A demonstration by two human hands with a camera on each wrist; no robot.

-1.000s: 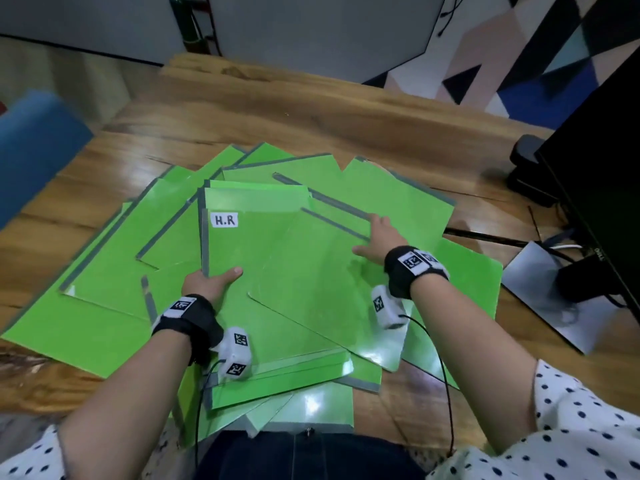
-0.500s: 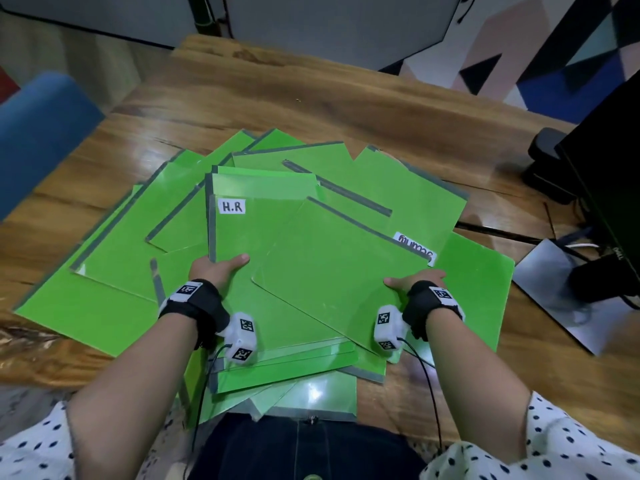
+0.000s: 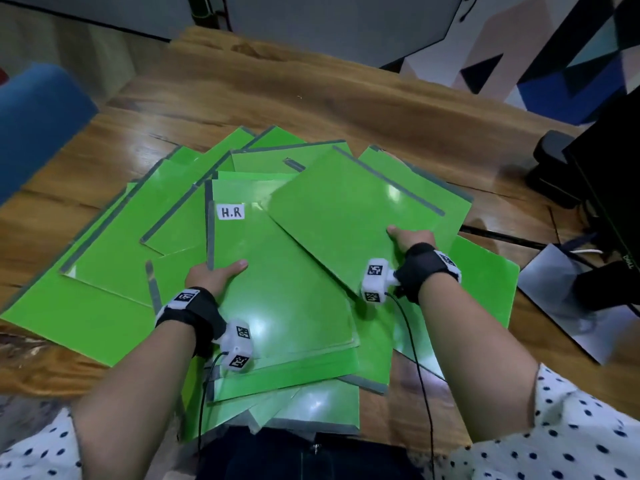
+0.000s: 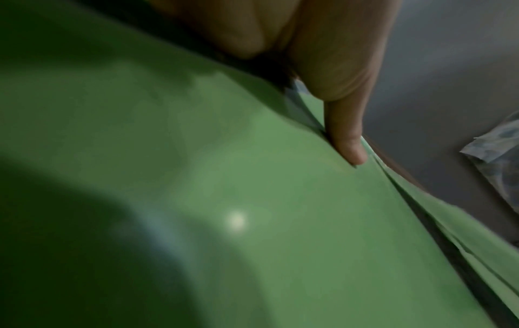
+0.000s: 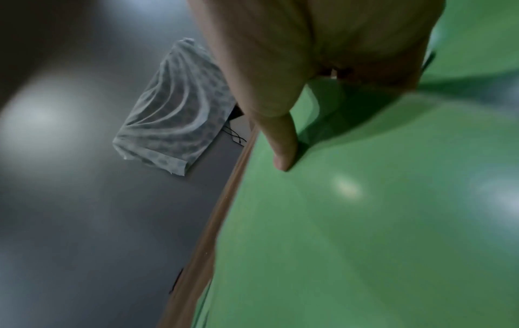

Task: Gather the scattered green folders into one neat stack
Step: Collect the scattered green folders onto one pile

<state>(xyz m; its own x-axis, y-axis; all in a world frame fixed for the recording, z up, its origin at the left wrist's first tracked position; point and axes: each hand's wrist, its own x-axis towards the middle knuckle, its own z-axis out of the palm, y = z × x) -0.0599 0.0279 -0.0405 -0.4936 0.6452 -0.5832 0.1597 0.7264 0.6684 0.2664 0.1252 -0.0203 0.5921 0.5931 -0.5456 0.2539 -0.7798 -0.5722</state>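
Several green folders (image 3: 104, 271) lie fanned out and overlapping on the wooden table (image 3: 311, 98). My left hand (image 3: 214, 275) grips the left edge of the folder labelled H.R (image 3: 284, 299), thumb on top; the left wrist view shows that thumb (image 4: 348, 144) pressing the green cover (image 4: 252, 199). My right hand (image 3: 412, 237) holds the right edge of the topmost folder (image 3: 346, 216), which lies skewed over the H.R folder. In the right wrist view the thumb (image 5: 280, 144) lies on its cover (image 5: 365, 222). The other fingers are hidden under the folders.
A black monitor (image 3: 609, 188) on a grey base (image 3: 561, 299) stands at the right, with a black cable (image 3: 502, 237) running to it. A blue chair (image 3: 34, 126) is at the left. Some folders overhang the near table edge (image 3: 311, 410).
My right hand left the middle of the top folder, took its right edge and swung the folder up and away, covering a label beneath. The left hand stayed on the H.R folder.
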